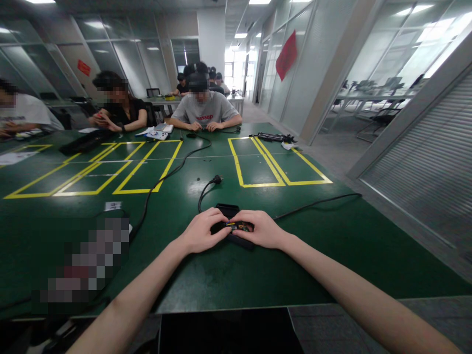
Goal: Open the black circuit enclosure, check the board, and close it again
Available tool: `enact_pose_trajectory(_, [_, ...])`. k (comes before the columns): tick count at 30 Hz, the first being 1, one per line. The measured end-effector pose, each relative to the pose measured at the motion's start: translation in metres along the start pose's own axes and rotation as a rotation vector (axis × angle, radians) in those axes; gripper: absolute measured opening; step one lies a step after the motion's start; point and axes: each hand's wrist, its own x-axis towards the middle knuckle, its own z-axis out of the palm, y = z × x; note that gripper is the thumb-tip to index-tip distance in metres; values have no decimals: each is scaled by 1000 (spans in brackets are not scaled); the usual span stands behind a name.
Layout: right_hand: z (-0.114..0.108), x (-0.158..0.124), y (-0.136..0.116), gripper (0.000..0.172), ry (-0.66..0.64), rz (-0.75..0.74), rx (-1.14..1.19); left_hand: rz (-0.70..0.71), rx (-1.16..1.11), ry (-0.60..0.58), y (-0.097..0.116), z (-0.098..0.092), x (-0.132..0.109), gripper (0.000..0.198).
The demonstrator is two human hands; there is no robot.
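Note:
Both my hands meet over a small black device (227, 210) lying on the green table (228, 275). My left hand (203, 231) curls its fingers round the device's left end. My right hand (258, 229) grips the right end, and small yellow and red wires (236, 225) show between the fingertips. Most of the device is hidden under my hands. A black cable with a plug (216, 180) lies just beyond it.
Yellow tape rectangles (258, 164) mark the table farther out. A long black cable (165, 177) crosses the middle and another (317, 200) runs right. Several people sit at the far end and left side. A pixelated patch (86, 260) lies left of my arms.

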Motion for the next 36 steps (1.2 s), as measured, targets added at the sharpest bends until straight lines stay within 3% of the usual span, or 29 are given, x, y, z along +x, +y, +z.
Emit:
enact_pose_trajectory(19, [1,6,10,27,50,67,-110,21,36,16,-3,3,-1,50])
enact_pose_trajectory(23, [-2,9,13,46,78,141,-237,31,25,6,-5,4,-1,58])
enact_pose_trajectory(25, [-3,11,14,50,86,193,-298,11,31,36,-6,5,0,56])
enact_pose_trajectory(31, [0,11,16,32,96,191,-221,-46,66,87,-12,11,4,31])
enact_pose_trajectory(36, [-3,5,15,52,47,131,-86,-91,80,114,-15,13,2,24])
